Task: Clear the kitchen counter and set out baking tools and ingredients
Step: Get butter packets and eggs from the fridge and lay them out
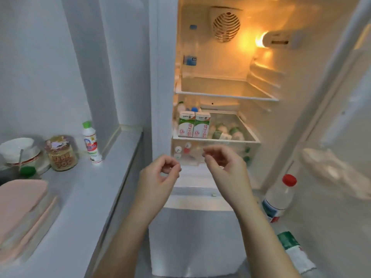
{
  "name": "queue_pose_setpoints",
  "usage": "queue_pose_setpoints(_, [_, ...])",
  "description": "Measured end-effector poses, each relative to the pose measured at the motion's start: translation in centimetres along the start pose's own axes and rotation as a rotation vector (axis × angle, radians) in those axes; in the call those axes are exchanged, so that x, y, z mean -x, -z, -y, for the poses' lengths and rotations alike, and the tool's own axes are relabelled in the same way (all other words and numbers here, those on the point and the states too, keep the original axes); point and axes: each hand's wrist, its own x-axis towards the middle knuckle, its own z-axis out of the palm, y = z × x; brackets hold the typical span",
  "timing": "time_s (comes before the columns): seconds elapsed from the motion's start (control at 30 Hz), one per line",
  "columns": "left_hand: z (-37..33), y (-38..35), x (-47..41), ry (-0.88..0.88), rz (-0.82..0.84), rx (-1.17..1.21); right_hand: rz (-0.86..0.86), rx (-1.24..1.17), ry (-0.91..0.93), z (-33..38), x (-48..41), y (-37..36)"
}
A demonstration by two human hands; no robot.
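The fridge stands open in front of me, its light on. Two green-and-white milk cartons [194, 125] stand side by side at the front left of a glass shelf [251, 137], with small bottles [226, 132] lying behind them. My left hand [158, 177] and my right hand [222, 163] hover below that shelf, in front of a clear drawer [192, 153]. Both have fingers loosely curled and hold nothing. The upper shelf [224, 95] is bare.
A grey counter [84, 189] runs along the left, carrying a white bottle with a green cap [90, 143], a jar [61, 153], a white bowl [16, 149] and pink boards [22, 205]. The open door at right holds a red-capped bottle [279, 195] and a green-labelled bottle [291, 243].
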Motion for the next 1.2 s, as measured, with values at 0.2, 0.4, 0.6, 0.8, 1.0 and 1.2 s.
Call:
queue_pose_setpoints(0.2, [-0.4, -8.2, -6.5, -0.122, 0.26, 0.188, -0.238, 0.127, -0.025, -1.1, -3.2, 4.7])
queue_pose_setpoints(0.4, [-2.4, -15.3, -10.0, -0.239, 0.413, 0.364, -0.397, 0.321, 0.054, -0.9, -4.7, 9.0])
queue_pose_setpoints(0.6, [-5.0, -20.7, -12.7, -0.424, 0.624, 0.444, -0.597, 0.594, -0.004, 0.0, -4.1, 11.8])
queue_pose_setpoints(0.8, [-8.5, -24.4, -13.2, -0.674, 0.947, 0.527, -0.935, 0.92, -0.122, 1.7, -1.2, 13.3])
queue_pose_setpoints(1.0, [-12.3, -26.2, -10.1, -0.95, 1.237, 0.638, -1.151, 1.274, -0.418, 4.2, 4.7, 14.2])
queue_pose_setpoints(1.2, [-16.3, -28.6, -5.1, -1.205, 1.448, 0.586, -1.137, 1.496, -0.93, 7.4, 9.2, 16.2])
